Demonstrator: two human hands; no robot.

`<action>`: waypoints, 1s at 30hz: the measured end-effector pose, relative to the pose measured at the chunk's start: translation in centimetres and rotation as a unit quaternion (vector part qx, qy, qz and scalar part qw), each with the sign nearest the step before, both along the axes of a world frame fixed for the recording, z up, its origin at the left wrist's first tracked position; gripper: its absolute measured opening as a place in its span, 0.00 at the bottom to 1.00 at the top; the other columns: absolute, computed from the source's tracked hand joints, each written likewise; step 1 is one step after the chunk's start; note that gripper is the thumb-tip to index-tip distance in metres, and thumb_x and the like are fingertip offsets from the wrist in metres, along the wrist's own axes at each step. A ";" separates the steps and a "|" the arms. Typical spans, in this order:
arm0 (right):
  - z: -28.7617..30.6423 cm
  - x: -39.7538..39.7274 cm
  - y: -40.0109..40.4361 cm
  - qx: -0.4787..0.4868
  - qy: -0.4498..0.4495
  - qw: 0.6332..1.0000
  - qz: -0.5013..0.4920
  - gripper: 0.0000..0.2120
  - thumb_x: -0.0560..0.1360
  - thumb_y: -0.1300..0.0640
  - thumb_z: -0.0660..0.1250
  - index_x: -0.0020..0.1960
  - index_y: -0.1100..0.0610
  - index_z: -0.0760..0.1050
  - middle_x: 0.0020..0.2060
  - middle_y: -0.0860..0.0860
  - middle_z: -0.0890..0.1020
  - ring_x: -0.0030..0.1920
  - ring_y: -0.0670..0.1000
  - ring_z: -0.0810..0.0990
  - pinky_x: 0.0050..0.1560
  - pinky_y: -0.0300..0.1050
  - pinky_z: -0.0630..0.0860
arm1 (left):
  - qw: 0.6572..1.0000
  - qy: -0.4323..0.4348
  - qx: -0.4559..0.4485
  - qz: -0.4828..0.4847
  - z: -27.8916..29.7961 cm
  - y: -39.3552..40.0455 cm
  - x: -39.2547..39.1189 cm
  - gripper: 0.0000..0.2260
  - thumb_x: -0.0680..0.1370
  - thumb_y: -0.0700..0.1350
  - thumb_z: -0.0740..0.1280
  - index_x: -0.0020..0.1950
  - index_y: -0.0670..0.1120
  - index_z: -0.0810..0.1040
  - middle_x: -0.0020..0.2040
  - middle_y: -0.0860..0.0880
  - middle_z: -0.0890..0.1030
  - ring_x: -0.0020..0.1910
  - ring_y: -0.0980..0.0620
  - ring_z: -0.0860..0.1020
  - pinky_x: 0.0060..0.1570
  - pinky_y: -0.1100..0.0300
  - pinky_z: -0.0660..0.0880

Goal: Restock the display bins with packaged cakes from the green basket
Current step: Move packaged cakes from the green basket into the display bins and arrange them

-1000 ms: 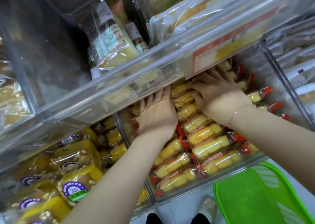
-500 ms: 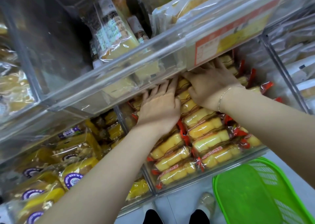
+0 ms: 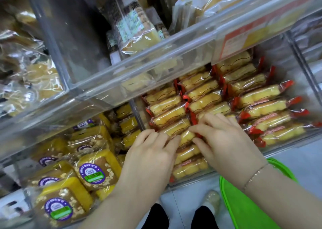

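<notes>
Shop snack aisle here, with tiers of clear acrylic display bins stacked like steps. The one that matters is the lower bin (image 3: pixel 285 142) packed with rows of finger-shaped yellow cakes in clear wrappers with red crimped ends. To its left sits a neighbouring bin of square nut-topped cakes (image 3: pixel 92 172) with purple round stickers, above it an upper tier holding a pale slab cake pack (image 3: pixel 137 35), and a red and yellow price label (image 3: pixel 261 31) hangs on that tier's front wall. Below the lower bin, on the floor, is the green basket (image 3: pixel 247 209); what shows of it looks empty, the rest is hidden by the arm.

Both hands are at the front left of the lower bin. The left hand (image 3: pixel 149 157) lies over the packs with fingers loosely bent, tips on a wrapped cake (image 3: pixel 185 136). The right hand (image 3: pixel 224 141) meets it from the other side, fingertips seemingly nipping that same pack's red end, though whether it's a real pinch is hard to tell.

Handling-wise these look feather-light and squishy: soft sponge in slick, crinkly film that probably slides easily. The safest hold is likely the crimped ends or a gentle grip across the long sides. Pressing down on the middle could squash the cake.
</notes>
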State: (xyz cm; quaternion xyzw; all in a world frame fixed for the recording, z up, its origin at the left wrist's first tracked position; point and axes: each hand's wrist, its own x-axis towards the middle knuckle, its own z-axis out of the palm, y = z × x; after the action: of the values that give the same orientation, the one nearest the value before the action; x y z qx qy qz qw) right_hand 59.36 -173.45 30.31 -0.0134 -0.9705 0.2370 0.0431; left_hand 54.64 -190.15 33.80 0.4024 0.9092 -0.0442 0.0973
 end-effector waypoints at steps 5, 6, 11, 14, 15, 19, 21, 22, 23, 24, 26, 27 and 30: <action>-0.1 -1.1 -0.3 0.027 -0.031 0.999 -0.034 0.04 0.67 0.59 0.75 0.42 0.55 0.83 0.37 0.50 0.79 0.41 0.54 0.77 0.44 0.47 0.67 | 0.999 0.042 0.017 0.022 -0.8 0.6 -0.3 0.15 0.70 0.42 0.75 0.55 0.51 0.82 0.42 0.53 0.80 0.41 0.50 0.78 0.59 0.56 0.63; 0.0 -1.2 -0.2 0.030 -0.050 0.997 -0.040 0.03 0.68 0.56 0.74 0.41 0.54 0.83 0.39 0.49 0.78 0.43 0.53 0.75 0.46 0.47 0.64 | 0.998 0.046 0.022 0.026 -0.9 0.8 -0.5 0.15 0.69 0.41 0.75 0.54 0.52 0.82 0.41 0.54 0.80 0.41 0.51 0.79 0.60 0.55 0.62; -0.1 -1.2 0.1 0.032 -0.093 0.994 -0.055 0.07 0.75 0.51 0.64 0.49 0.48 0.80 0.48 0.46 0.73 0.54 0.49 0.69 0.53 0.45 0.58 | 0.999 0.035 0.015 0.012 -1.1 1.5 -1.2 0.18 0.67 0.38 0.74 0.54 0.54 0.82 0.42 0.56 0.81 0.41 0.52 0.80 0.66 0.50 0.61; 0.8 -2.4 0.0 0.055 -0.131 0.990 -0.015 0.06 0.74 0.53 0.64 0.48 0.49 0.79 0.50 0.48 0.73 0.56 0.51 0.70 0.58 0.47 0.62 | 0.999 0.013 0.014 -0.036 -1.0 1.1 -1.6 0.18 0.68 0.39 0.75 0.56 0.54 0.82 0.43 0.56 0.81 0.42 0.53 0.80 0.65 0.49 0.66; 1.2 -2.9 0.4 0.048 -0.141 0.989 -0.004 0.05 0.73 0.53 0.65 0.47 0.49 0.79 0.49 0.48 0.74 0.54 0.51 0.71 0.58 0.47 0.64 | 0.998 0.016 0.014 -0.055 -0.8 0.9 -1.8 0.16 0.70 0.41 0.74 0.56 0.54 0.82 0.43 0.56 0.81 0.43 0.53 0.80 0.65 0.49 0.66; 2.6 -5.5 1.8 -0.037 -0.070 0.996 -0.028 0.08 0.72 0.50 0.66 0.50 0.47 0.81 0.48 0.49 0.79 0.51 0.53 0.77 0.53 0.45 0.73 | 0.995 0.087 0.010 -0.049 0.4 0.0 -2.8 0.05 0.74 0.47 0.69 0.48 0.51 0.83 0.42 0.53 0.82 0.46 0.49 0.79 0.62 0.51 0.62; 2.1 -6.8 1.4 0.044 -0.034 0.998 0.007 0.11 0.73 0.51 0.67 0.55 0.49 0.80 0.53 0.51 0.74 0.58 0.54 0.71 0.59 0.48 0.68 | 0.992 0.128 -0.017 -0.005 0.8 0.1 -3.2 0.02 0.73 0.46 0.71 0.43 0.50 0.83 0.39 0.53 0.82 0.47 0.48 0.78 0.59 0.52 0.60; 1.6 -7.2 1.1 0.092 -0.039 0.995 0.030 0.12 0.73 0.52 0.67 0.56 0.50 0.79 0.54 0.51 0.72 0.59 0.54 0.69 0.60 0.48 0.65 | 0.990 0.134 -0.039 0.016 0.9 0.2 -3.2 0.02 0.73 0.47 0.70 0.41 0.50 0.83 0.38 0.53 0.82 0.47 0.48 0.77 0.58 0.52 0.60; 1.2 -7.5 0.8 0.121 -0.043 0.991 0.046 0.12 0.73 0.53 0.67 0.55 0.51 0.79 0.55 0.52 0.71 0.59 0.55 0.67 0.60 0.48 0.63 | 0.989 0.135 -0.060 0.031 0.9 0.5 -3.3 0.04 0.73 0.48 0.70 0.40 0.50 0.83 0.36 0.53 0.81 0.47 0.48 0.76 0.57 0.52 0.59; 0.9 -7.6 0.6 0.137 -0.045 0.988 0.050 0.12 0.72 0.54 0.67 0.55 0.52 0.79 0.55 0.52 0.71 0.59 0.55 0.67 0.60 0.48 0.61 | 0.987 0.133 -0.084 0.043 0.9 0.9 -3.3 0.05 0.72 0.49 0.70 0.39 0.50 0.83 0.34 0.52 0.80 0.47 0.48 0.75 0.55 0.51 0.59; 0.4 -7.5 0.5 0.147 -0.034 0.988 0.042 0.12 0.72 0.55 0.68 0.56 0.52 0.79 0.55 0.52 0.72 0.59 0.55 0.67 0.58 0.47 0.58 | 0.980 0.131 -0.138 0.063 0.9 1.6 -3.3 0.05 0.69 0.50 0.73 0.37 0.50 0.83 0.31 0.52 0.78 0.46 0.48 0.73 0.51 0.51 0.56; 0.3 -7.5 0.5 0.154 -0.028 0.987 0.043 0.14 0.72 0.55 0.68 0.57 0.51 0.78 0.56 0.52 0.73 0.58 0.56 0.68 0.57 0.47 0.57 | 0.976 0.133 -0.158 0.069 0.9 1.9 -3.3 0.04 0.67 0.50 0.74 0.38 0.50 0.83 0.32 0.53 0.76 0.47 0.49 0.72 0.50 0.52 0.55; 0.2 -7.5 0.3 0.169 -0.020 0.983 0.073 0.12 0.71 0.58 0.68 0.53 0.52 0.80 0.53 0.50 0.77 0.56 0.56 0.70 0.55 0.49 0.61 | 0.978 0.128 -0.146 0.081 0.0 2.1 -3.5 0.05 0.72 0.45 0.69 0.46 0.53 0.81 0.40 0.54 0.70 0.51 0.47 0.69 0.46 0.55 0.50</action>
State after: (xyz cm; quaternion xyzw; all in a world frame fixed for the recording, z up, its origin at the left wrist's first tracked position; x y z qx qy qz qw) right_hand 51.89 -173.15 30.55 0.0599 -0.9956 0.0714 0.0078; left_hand 51.18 -188.04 33.81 0.2995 0.9276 -0.2194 0.0406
